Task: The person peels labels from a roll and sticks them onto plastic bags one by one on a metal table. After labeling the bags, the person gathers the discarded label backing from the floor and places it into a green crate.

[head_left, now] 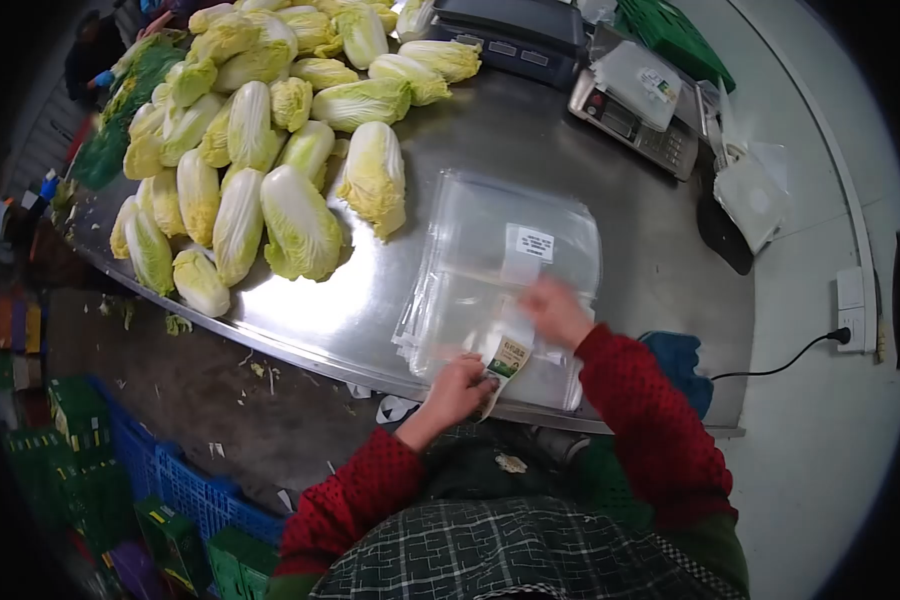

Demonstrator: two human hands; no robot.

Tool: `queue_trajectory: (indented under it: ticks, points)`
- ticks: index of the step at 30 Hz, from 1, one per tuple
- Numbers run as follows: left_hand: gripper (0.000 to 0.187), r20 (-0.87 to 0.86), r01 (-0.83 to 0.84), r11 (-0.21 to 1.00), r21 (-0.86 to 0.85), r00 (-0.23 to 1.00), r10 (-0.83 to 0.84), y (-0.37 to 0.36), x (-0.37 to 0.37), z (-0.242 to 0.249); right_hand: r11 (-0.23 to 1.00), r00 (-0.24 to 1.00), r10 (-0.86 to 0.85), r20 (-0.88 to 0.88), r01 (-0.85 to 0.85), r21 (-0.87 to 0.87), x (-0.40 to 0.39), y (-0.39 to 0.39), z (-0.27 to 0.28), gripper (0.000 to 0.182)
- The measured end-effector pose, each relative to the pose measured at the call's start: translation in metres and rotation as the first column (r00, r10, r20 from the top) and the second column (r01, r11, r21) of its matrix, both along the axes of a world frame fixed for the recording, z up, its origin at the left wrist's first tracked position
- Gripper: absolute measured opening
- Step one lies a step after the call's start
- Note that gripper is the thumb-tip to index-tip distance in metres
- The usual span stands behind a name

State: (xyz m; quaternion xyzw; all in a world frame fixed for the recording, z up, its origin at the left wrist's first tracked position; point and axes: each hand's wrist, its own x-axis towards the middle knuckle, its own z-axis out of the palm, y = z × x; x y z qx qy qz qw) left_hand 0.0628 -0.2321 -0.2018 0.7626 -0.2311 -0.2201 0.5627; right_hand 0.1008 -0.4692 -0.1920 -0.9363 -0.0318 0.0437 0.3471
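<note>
My left hand is closed on a strip of printed labels at the table's front edge. The strip's printed end, green and cream, points up and to the right. Blurred by motion, my right hand hovers over or touches the stack of clear plastic bags; its fingertips are too smeared to read. A white sticker with small dark print lies on the top bag, just above my right hand. The bags lie flat on the steel table.
Many napa cabbages are heaped on the table's left. A weighing scale carrying a pack of labels or bags stands back right. A blue cloth or glove lies by my right forearm. Crates stand on the floor lower left.
</note>
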Motion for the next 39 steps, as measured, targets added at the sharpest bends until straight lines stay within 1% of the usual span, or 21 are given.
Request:
queue_trajectory:
  ticks: [2, 3, 5, 6, 8, 9, 11, 15, 17, 21, 22, 24, 26, 27, 29, 30, 31, 33, 34, 36, 39]
  points:
    - [0.020, -0.039, -0.022, 0.997, 0.073, 0.999, 0.024, 0.002, 0.001, -0.006, 0.881, 0.800, -0.472, 0.370, 0.436, 0.183, 0.046, -0.021, 0.077, 0.009]
    - [0.020, -0.046, -0.015, 0.997, 0.078, 0.999, 0.019, 0.005, -0.001, -0.003, 0.878, 0.800, -0.479, 0.362, 0.442, 0.185, 0.039, -0.016, 0.089, 0.009]
    - [0.021, -0.202, -0.006, 0.981, 0.195, 0.978, 0.046, 0.005, 0.007, 0.003, 0.911, 0.935, -0.344, 0.084, 0.311, 0.271, 0.026, -0.002, 0.106, 0.010]
    - [0.021, -0.188, -0.008, 0.982, 0.187, 0.981, 0.044, 0.003, 0.011, 0.002, 0.988, 0.993, -0.116, -0.013, 0.116, 0.103, 0.010, 0.004, 0.083, 0.015]
    - [0.019, -0.423, -0.017, 0.986, 0.164, 0.902, 0.086, 0.005, 0.005, -0.006, 0.964, 0.986, 0.035, -0.164, 0.010, 0.267, -0.025, 0.020, 0.032, 0.018]
    - [0.019, -0.428, -0.027, 0.986, 0.164, 0.899, 0.096, 0.003, 0.007, -0.003, 0.930, 0.968, -0.017, -0.249, 0.107, 0.351, -0.032, 0.027, 0.034, 0.020]
    - [0.018, 0.252, -0.201, 0.975, -0.095, 0.943, 0.219, -0.002, 0.003, 0.004, 0.878, 0.928, -0.060, -0.367, 0.224, 0.424, -0.048, 0.039, 0.040, 0.022]
    - [0.021, -0.148, -0.098, 0.977, -0.188, 0.986, 0.071, 0.000, 0.012, 0.023, 0.871, 0.956, -0.020, -0.294, 0.161, 0.464, -0.060, 0.054, 0.053, 0.019]
    - [0.023, -0.390, -0.161, 0.985, 0.055, 0.905, 0.170, 0.005, 0.005, 0.031, 0.933, 0.999, -0.015, -0.033, 0.026, 0.360, -0.064, 0.054, 0.053, 0.019]
    - [0.026, -0.318, -0.140, 0.973, 0.182, 0.928, 0.193, 0.032, -0.029, 0.035, 0.827, 0.960, -0.277, -0.038, 0.258, 0.499, -0.038, 0.038, 0.066, 0.015]
    - [0.027, -0.439, -0.106, 0.976, 0.192, 0.880, 0.182, 0.036, -0.034, 0.047, 0.867, 0.952, -0.300, -0.051, 0.295, 0.401, -0.021, 0.023, 0.067, 0.021]
    - [0.026, -0.438, -0.104, 0.986, 0.133, 0.886, 0.153, 0.039, -0.048, 0.034, 0.899, 0.946, -0.321, -0.049, 0.321, 0.299, -0.016, 0.019, 0.054, 0.027]
    - [0.025, -0.453, -0.065, 0.995, 0.081, 0.886, 0.095, 0.038, -0.050, 0.036, 0.980, 0.980, -0.178, -0.087, 0.169, -0.102, -0.025, 0.031, 0.009, 0.046]
    - [0.025, -0.455, -0.075, 0.994, 0.085, 0.884, 0.105, 0.039, -0.048, 0.035, 0.982, 0.982, -0.168, -0.090, 0.159, -0.099, -0.021, 0.035, 0.011, 0.046]
    - [0.023, -0.207, -0.014, 0.994, 0.108, 0.978, 0.036, 0.042, -0.050, 0.037, 0.951, 0.946, -0.245, 0.211, 0.277, -0.138, -0.023, 0.040, 0.017, 0.056]
    - [0.022, -0.197, -0.031, 0.998, 0.054, 0.979, 0.041, 0.041, -0.045, 0.046, 0.936, 0.958, -0.257, 0.126, 0.279, -0.213, -0.021, 0.037, 0.023, 0.050]
    - [0.022, -0.186, -0.031, 0.998, 0.050, 0.982, 0.040, 0.040, -0.038, 0.046, 0.935, 0.956, -0.257, 0.138, 0.282, -0.213, -0.025, 0.036, 0.016, 0.050]
    - [0.022, -0.123, 0.013, 1.000, 0.025, 0.992, -0.010, 0.040, -0.037, 0.045, 0.960, 0.982, 0.126, 0.143, -0.084, -0.265, -0.046, 0.040, -0.003, 0.035]
    - [0.019, -0.227, 0.101, 0.994, 0.049, 0.970, -0.088, 0.036, -0.040, 0.047, 0.960, 0.982, 0.131, 0.134, -0.092, -0.263, -0.051, 0.039, -0.005, 0.035]
    - [0.013, -0.065, 0.196, 0.976, 0.093, 0.980, -0.190, 0.027, -0.038, 0.045, 0.995, 0.995, 0.085, 0.048, -0.082, -0.049, -0.049, 0.037, -0.008, 0.021]
    - [0.008, 0.029, 0.172, 0.985, 0.031, 0.985, -0.173, 0.013, -0.016, 0.033, 0.990, 0.984, 0.142, 0.104, -0.143, 0.004, -0.039, 0.027, -0.013, 0.015]
